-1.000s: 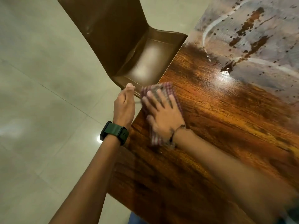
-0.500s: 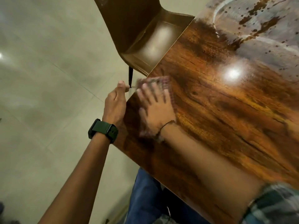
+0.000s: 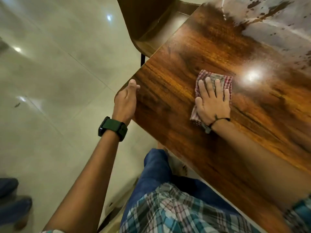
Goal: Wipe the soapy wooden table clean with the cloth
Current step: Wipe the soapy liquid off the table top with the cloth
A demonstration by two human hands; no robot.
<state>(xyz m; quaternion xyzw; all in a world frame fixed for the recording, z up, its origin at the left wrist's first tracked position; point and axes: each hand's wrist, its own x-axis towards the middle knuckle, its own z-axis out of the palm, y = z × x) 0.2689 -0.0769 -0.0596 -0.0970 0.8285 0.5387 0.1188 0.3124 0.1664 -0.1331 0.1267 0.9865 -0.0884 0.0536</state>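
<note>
Wooden table (image 3: 168, 105) — near portion wiped to bare, glossy grain; grey soap film (image 3: 277, 26) left across the far right corner. Checked cloth (image 3: 218, 79), folded, lies flat mid-table, pressed down by the right hand (image 3: 212, 102) with fingers straight and spread. Left hand (image 3: 126, 100) is set against the table's corner edge, fingers loosely extended, nothing gripped. Task judged partly done — the soapy far area is yet to be wiped.

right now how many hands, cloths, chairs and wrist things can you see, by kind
hands: 2, left hand, right hand
checked cloth: 1
brown chair: 1
wristwear: 2, green watch, black cord bracelet
total: 6
</note>
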